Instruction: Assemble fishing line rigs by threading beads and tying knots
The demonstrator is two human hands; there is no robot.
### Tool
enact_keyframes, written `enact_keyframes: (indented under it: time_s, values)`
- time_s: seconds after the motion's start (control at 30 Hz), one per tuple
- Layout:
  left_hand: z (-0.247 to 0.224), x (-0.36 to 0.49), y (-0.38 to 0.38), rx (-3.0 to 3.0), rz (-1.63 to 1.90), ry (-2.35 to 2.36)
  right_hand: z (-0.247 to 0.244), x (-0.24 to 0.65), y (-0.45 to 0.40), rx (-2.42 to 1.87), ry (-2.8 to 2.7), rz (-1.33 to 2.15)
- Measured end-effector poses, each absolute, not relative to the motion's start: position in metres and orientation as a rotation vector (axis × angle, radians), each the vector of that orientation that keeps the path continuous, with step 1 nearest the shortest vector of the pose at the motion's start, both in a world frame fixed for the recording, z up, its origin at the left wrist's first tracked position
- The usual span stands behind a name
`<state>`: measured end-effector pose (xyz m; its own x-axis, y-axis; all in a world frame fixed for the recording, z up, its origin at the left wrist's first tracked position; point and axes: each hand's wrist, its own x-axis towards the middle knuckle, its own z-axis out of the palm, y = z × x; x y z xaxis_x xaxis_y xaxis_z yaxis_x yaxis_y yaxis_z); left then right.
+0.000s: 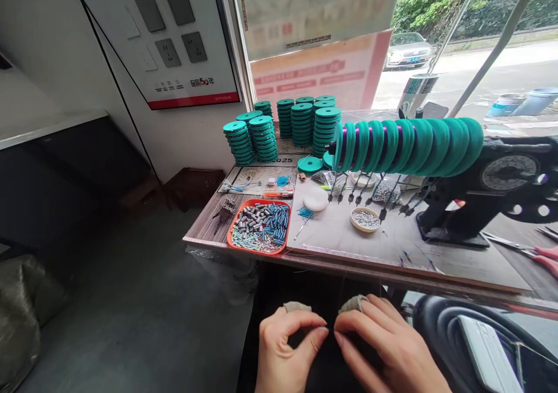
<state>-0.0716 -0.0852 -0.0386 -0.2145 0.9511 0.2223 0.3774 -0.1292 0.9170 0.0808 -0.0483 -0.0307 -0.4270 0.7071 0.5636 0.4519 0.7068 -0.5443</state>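
Observation:
My left hand (290,349) and my right hand (387,343) are close together in front of the table edge. Thumb and forefinger are pinched on each, with the fingertips almost meeting. A thin line, barely visible, seems to run between the pinches; its exact shape is too fine to make out. Both forefingers wear a beige finger wrap (297,306). Beyond the hands, a row of green foam spools (405,146) sits on a black winding stand (462,201). Dark weights on short leaders (383,214) dangle beneath the spools.
An orange tray (229,239) holds metal weights, blue springs and small beads. To its right stands a round dish (365,229) of silvery pellets. Stacked green spools (301,124) line the back. Red-handled scissors (540,253) lie at right, above a white phone-like device (490,352).

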Motion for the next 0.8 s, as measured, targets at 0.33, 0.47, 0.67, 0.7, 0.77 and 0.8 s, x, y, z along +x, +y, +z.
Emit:
enact_keyframes:
  time_s: [0.33,0.47,0.67,0.7,0.77,0.8]
  values:
    - [-0.050,-0.072,-0.088,1.525,1.362,1.625,-0.036,0.077,-0.050,-0.951,-2.120,0.403]
    - [-0.050,-0.072,-0.088,1.540,1.341,1.641,-0.036,0.074,-0.050,-0.953,-2.120,0.340]
    - [-0.051,-0.071,-0.089,1.571,1.342,1.637,-0.026,0.076,-0.047,-0.929,-2.151,0.319]
    - [-0.052,-0.072,-0.089,1.580,1.343,1.639,-0.023,0.076,-0.046,-0.913,-2.171,0.313]
    - [-0.052,-0.072,-0.088,1.600,1.341,1.647,-0.019,0.078,-0.044,-0.896,-2.204,0.300]
    - [-0.052,-0.073,-0.088,1.610,1.340,1.653,-0.017,0.078,-0.044,-0.894,-2.214,0.295]
